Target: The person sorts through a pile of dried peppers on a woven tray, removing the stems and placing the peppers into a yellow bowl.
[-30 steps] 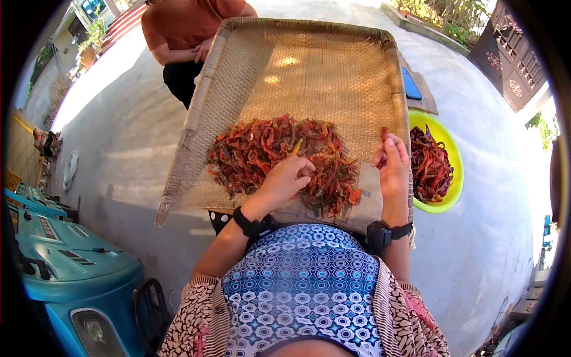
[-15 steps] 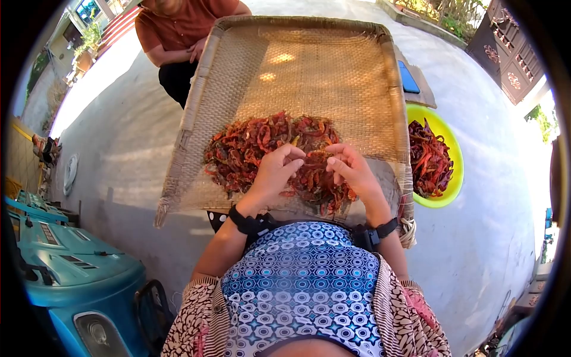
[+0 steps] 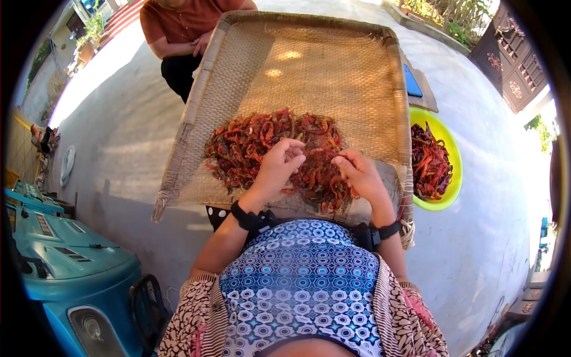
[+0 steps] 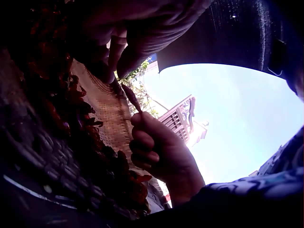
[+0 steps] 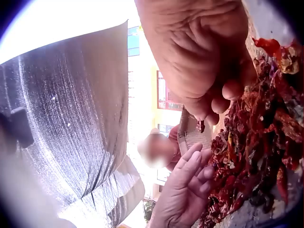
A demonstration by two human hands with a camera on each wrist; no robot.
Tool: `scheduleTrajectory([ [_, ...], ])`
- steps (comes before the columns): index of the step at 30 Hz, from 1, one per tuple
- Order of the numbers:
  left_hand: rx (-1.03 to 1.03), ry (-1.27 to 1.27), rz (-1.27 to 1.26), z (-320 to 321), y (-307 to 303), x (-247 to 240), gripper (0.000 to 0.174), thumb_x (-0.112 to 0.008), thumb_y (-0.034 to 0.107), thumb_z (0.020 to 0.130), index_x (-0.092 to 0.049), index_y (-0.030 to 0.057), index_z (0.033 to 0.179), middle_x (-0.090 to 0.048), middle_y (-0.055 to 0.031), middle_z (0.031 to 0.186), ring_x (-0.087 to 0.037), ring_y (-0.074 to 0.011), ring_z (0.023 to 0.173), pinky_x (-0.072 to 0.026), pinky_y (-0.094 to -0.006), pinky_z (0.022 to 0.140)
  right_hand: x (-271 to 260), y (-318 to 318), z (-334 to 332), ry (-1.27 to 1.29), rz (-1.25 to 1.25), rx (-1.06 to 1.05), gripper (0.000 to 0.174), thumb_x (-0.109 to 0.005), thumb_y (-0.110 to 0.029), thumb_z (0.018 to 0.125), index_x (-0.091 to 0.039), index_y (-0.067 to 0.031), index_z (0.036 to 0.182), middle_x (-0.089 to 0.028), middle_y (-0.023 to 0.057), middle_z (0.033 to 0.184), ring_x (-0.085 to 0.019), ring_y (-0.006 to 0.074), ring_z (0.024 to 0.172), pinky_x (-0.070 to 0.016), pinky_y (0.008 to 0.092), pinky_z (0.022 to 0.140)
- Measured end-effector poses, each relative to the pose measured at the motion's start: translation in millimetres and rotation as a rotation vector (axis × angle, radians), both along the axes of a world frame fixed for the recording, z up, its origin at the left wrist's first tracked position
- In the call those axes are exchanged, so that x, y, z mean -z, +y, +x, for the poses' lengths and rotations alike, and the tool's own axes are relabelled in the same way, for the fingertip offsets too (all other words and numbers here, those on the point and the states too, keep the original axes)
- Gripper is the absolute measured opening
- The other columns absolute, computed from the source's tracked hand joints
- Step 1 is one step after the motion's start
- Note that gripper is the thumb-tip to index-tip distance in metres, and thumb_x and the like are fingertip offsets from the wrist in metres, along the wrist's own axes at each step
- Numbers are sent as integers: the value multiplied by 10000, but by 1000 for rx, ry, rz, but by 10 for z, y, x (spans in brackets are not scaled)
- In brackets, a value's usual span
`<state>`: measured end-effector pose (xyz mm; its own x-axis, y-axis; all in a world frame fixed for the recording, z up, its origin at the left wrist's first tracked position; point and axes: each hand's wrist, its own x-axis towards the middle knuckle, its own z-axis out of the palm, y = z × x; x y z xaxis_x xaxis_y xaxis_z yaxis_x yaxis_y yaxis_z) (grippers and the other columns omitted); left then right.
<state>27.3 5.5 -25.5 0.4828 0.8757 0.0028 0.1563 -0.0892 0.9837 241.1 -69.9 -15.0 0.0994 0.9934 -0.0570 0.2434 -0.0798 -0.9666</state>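
Observation:
A heap of dried red chillies (image 3: 250, 140) lies on the near half of a large woven tray (image 3: 321, 77). My right hand (image 3: 363, 175) is over the heap's right side and pinches one small dark chilli (image 4: 131, 98) between thumb and fingertip. Its free end points towards my left hand (image 3: 275, 169), which hovers over the middle of the heap. In the right wrist view, the left hand's fingers (image 5: 194, 159) are loosely bent just below the held chilli, with a gap between thumb and index finger.
A yellow-green basin (image 3: 457, 172) of glossier red chillies stands right of the tray. Beyond it a blue flat object (image 3: 411, 82) lies on cardboard. A person in a rust shirt (image 3: 184, 27) sits at the far left. A teal vehicle (image 3: 77, 256) stands at left.
My right hand has come from the tray's right edge leftwards to beside the left hand, carrying the chilli. The left hand stays over the heap with little movement.

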Motion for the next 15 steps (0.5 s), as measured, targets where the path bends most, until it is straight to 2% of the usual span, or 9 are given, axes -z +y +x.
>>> scheduleTrajectory([
  [2,94,112,68,6,-17,-48,188,-600,90,920,-603,17,1093,-604,-40,914,-566,-104,759,-484,-274,668,28,14,221,193,23,166,245,-559,-255,987,-636,-26,1028,-542,-4,649,-487,92,541,-409,265,506],
  [3,156,145,59,48,-46,-106,187,-603,69,894,-626,32,1076,-610,-54,914,-578,-145,773,-488,-305,693,91,25,354,401,119,280,262,-541,-281,996,-628,-40,1050,-539,-13,668,-479,90,548,-405,262,509],
  [5,356,215,269,122,-27,-56,206,-606,81,910,-631,38,1110,-565,-29,932,-560,-121,786,-479,-274,673,125,28,498,739,246,452,286,-515,-318,1008,-616,-61,1080,-544,-19,712,-478,90,568,-402,261,519],
  [6,412,300,410,175,-47,-45,222,-620,76,883,-643,57,1102,-554,-46,933,-583,-188,831,-487,-315,688,88,23,527,869,279,509,291,-507,-330,1011,-613,-70,1089,-552,-16,737,-485,93,582,-402,261,528],
  [7,445,350,495,223,-64,-27,227,-624,75,873,-648,67,1098,-553,-50,938,-584,-209,848,-489,-329,699,63,17,562,998,312,566,297,-500,-341,1013,-609,-78,1097,-559,-14,761,-492,95,596,-403,262,536],
  [8,479,401,582,271,-77,-1,232,-629,73,864,-653,77,1095,-552,-55,943,-585,-230,866,-491,-343,709,157,32,618,947,266,570,306,-488,-346,1017,-597,-82,1128,-575,-10,823,-509,101,629,-412,267,561],
  [10,503,428,761,350,-78,65,228,-641,70,834,-665,100,1058,-553,-68,939,-586,-272,884,-496,-378,722,187,14,518,800,191,473,293,-496,-329,1014,-602,-77,1121,-581,-7,812,-514,102,617,-411,268,552],
  [13,443,426,848,405,-83,111,184,-635,78,843,-661,94,1024,-574,-65,924,-586,-274,888,-495,-384,714,211,17,387,552,51,323,242,-526,-274,1001,-618,-69,1092,-606,8,783,-542,91,581,-418,243,538],
  [15,318,372,812,386,-81,83,156,-629,88,866,-647,76,1020,-588,-64,910,-598,-254,862,-492,-379,696,144,-6,329,396,-4,261,253,-528,-281,1001,-610,-62,1098,-613,10,795,-536,75,588,-418,227,539],
])
